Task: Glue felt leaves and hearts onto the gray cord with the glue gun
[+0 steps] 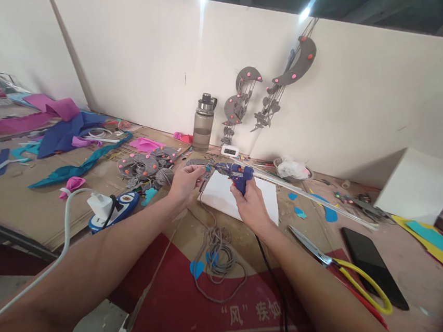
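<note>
My right hand [252, 203] is wrapped around the handle of a blue hot glue gun [240, 174], whose nozzle points left. The nozzle end is close to the fingertips of my left hand [186, 183], which pinch a small piece at the end of a grey cord; its exact shape is too small to make out. Beneath the glue gun lies a white sheet of paper [222, 195]. A loose coil of grey cord [220, 260] rests on the cardboard between my forearms, with blue heart cutouts [196, 269] by it.
Scissors [329, 262] and a black phone [372, 266] lie to the right. On the left are a blue power strip [117, 211] and grey decorations with pink dots [139, 166]. A water bottle [203, 125] stands by the wall. The gun's black cable [278, 286] runs toward me.
</note>
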Available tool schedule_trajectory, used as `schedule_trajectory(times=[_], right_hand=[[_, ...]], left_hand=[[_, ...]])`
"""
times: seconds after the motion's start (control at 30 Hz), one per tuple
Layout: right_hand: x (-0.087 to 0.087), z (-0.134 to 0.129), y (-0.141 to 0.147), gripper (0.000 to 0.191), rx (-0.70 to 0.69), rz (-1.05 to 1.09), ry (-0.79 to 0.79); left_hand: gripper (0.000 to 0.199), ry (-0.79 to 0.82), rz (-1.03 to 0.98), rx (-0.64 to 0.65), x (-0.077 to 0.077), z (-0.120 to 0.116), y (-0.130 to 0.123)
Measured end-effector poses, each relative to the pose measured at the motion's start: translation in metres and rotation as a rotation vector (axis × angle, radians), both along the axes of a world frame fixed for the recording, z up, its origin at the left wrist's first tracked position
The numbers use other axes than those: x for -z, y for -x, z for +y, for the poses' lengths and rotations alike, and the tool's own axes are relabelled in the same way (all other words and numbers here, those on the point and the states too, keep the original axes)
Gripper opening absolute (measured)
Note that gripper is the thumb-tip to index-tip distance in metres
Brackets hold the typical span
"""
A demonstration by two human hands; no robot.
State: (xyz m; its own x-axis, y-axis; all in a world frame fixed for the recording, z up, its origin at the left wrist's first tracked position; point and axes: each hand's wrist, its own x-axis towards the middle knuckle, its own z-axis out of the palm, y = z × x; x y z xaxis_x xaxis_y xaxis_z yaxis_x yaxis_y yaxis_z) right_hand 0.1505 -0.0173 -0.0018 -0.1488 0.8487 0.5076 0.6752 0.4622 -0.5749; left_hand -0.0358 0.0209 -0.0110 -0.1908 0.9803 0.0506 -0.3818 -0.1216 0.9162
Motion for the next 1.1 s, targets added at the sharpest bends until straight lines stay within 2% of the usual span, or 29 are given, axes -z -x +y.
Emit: schedule_trajectory(times=[0.57, 0.73, 0.8, 0.87, 0.97, 1.1], right_hand=[[0.000, -0.001, 0.002, 0.037, -0.026, 0.034, 0.053], [0.003, 0.007, 0.000, 0.026, -0.112, 0.356, 0.266], [0.003, 0.014, -0.007, 0.023, -0.126, 0.416, 0.359], [0.003, 0.022, -0.016, 0.019, -0.046, 0.310, 0.430], [0.001, 0.032, -0.030, 0.025, 0.151, -0.060, 0.514], [-0.002, 0.033, -0.037, 0.037, 0.275, -0.426, 0.481]], left_hand=[[0.022, 0.005, -0.007, 0.009, 0.001, 0.001, 0.001], [0.022, 0.004, -0.032, 0.004, -0.001, 0.002, 0.003], [0.023, 0.001, -0.038, -0.014, -0.002, 0.003, 0.005], [0.024, -0.004, -0.034, -0.040, -0.003, 0.003, 0.006], [0.024, -0.011, -0.008, -0.061, -0.004, 0.003, 0.005], [0.021, -0.027, 0.056, -0.068, -0.006, -0.001, 0.002]])
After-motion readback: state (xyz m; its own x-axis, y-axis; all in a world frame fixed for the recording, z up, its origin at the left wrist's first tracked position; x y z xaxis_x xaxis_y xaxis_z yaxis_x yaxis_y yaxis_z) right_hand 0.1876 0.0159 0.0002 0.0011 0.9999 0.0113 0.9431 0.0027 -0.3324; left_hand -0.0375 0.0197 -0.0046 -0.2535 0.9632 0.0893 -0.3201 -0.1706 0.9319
